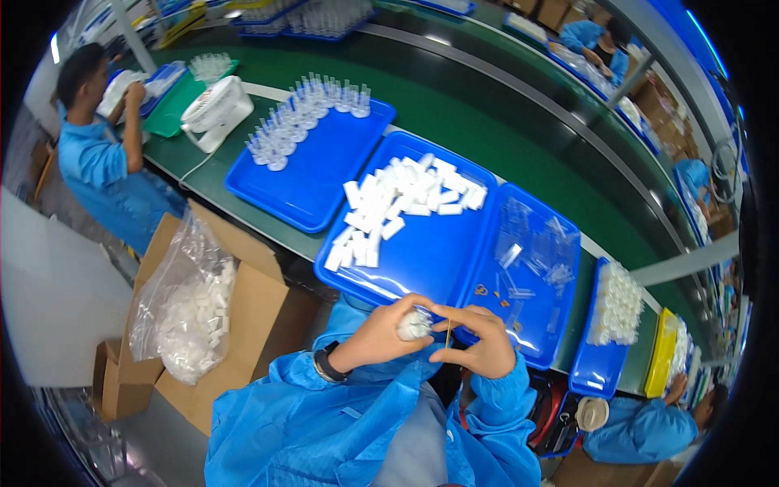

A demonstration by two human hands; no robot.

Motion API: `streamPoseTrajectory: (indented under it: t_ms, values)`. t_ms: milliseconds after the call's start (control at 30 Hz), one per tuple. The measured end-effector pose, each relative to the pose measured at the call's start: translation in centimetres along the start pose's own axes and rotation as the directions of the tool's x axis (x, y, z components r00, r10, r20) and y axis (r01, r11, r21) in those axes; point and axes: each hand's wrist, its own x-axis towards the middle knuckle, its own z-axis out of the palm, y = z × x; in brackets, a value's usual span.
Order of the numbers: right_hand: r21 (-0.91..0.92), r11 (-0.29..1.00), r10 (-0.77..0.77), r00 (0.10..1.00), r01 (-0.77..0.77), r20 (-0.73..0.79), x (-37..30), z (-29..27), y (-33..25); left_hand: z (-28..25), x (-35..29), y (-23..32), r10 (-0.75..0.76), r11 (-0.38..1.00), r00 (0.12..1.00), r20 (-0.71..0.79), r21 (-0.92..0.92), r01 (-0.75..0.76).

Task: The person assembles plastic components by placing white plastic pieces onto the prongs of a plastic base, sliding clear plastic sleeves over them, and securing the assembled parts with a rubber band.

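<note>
White plastic piece [415, 325] sits gripped in the left hand [381, 334], near the blue tray [422, 260]; the right hand [480, 341] pinches a thin stick [448, 333]. Clear bag [188, 300] in cardboard box [260, 325] stands left.

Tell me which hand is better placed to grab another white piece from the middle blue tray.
Probably the right hand. The left hand is wrapped around a small white part, while the right pinches only a thin stick and sits close to the middle blue tray.
</note>
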Motion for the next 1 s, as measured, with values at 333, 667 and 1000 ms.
streamPoseTrajectory:
  t_ms: [333, 667, 1000]
  values:
    - [-0.648, 0.725, -0.092, 0.965, 0.235, 0.246, 2.1, 1.2, -2.5, 0.4, -1.0, -0.7, -0.004, 0.978, 0.999, 0.048, 0.207, -0.006]
    - [-0.266, 0.962, 0.033, 0.934, 0.068, 0.356, 2.8, 1.1, -0.8, 0.1, -2.2, -0.5, 0.016, 1.0, 0.992, 0.124, 0.015, -0.018]
    - [0.007, 0.997, 0.072, 0.984, -0.074, 0.163, 1.6, 1.2, 2.6, -2.2, -1.6, 2.0, -0.114, 0.855, 0.979, 0.171, -0.485, 0.184]
